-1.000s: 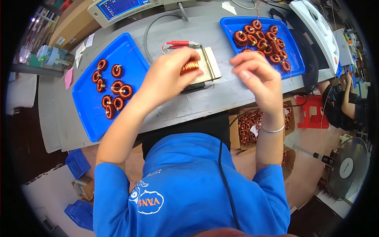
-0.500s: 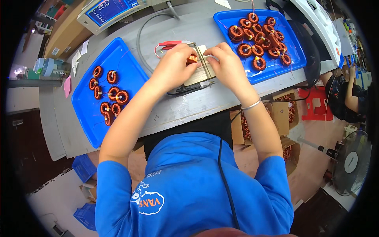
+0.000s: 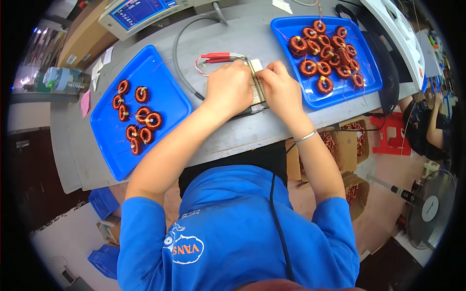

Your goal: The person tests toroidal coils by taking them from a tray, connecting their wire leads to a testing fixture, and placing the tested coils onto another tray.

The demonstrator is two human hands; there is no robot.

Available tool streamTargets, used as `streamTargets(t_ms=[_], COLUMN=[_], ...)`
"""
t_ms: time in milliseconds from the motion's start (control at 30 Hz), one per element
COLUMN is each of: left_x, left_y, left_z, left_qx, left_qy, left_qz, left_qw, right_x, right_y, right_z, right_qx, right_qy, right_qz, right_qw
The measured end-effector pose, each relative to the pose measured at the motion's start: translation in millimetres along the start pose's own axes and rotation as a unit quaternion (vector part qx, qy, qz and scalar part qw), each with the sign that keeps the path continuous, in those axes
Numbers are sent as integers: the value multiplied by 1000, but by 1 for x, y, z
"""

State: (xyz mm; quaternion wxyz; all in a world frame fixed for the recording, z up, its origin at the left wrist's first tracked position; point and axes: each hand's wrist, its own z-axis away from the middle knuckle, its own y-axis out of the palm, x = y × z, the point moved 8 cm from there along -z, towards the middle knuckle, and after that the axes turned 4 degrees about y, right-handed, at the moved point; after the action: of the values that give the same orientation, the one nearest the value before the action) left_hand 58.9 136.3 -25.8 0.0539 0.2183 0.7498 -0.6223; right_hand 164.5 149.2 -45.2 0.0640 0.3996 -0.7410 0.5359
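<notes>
My left hand [image 3: 230, 88] is curled closed over the left side of a small brass-coloured test fixture [image 3: 257, 92]. The copper-wound toroid coil seen in it a moment earlier is now hidden behind its fingers. My right hand [image 3: 280, 91] pinches at the fixture's right side, its fingertips close to the left hand's. Whatever lies between those fingertips is too small to make out. Just beyond the hands lie red-sleeved clip leads [image 3: 217, 57], running toward the fixture.
A blue tray [image 3: 108, 154] at left holds several copper toroid coils [image 3: 153, 120]. Another blue tray [image 3: 310, 99] at right holds more. A measuring instrument with a screen [image 3: 137, 13] stands at the back, its grey cable [image 3: 177, 58] crossing the table. Cardboard boxes [image 3: 347, 150] of coils sit below.
My left hand has turned and moved in toward the fixture, so the coil no longer shows. My right hand has shifted slightly, its fingers now closer together. The whole view has shifted a little.
</notes>
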Motion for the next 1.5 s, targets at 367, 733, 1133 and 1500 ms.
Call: streamTargets(t_ms=[367,733,1133,1500], left_x=[15,14,13,14], left_y=[8,8,9,9], left_z=[9,2,4,4], left_qx=[-15,-4,-16,-11], left_qy=[-36,-48,-50,-55], left_qz=[112,76,72,91], left_qw=[993,996,996,994], right_x=[0,0,-12,-14], right_y=[-6,-3,0,3], right_z=[2,0,4,7], right_qx=[6,5,35,22], right_qy=[-4,3,20,17], right_qz=[-56,-75,-152,-155], right_qw=[998,997,988,988])
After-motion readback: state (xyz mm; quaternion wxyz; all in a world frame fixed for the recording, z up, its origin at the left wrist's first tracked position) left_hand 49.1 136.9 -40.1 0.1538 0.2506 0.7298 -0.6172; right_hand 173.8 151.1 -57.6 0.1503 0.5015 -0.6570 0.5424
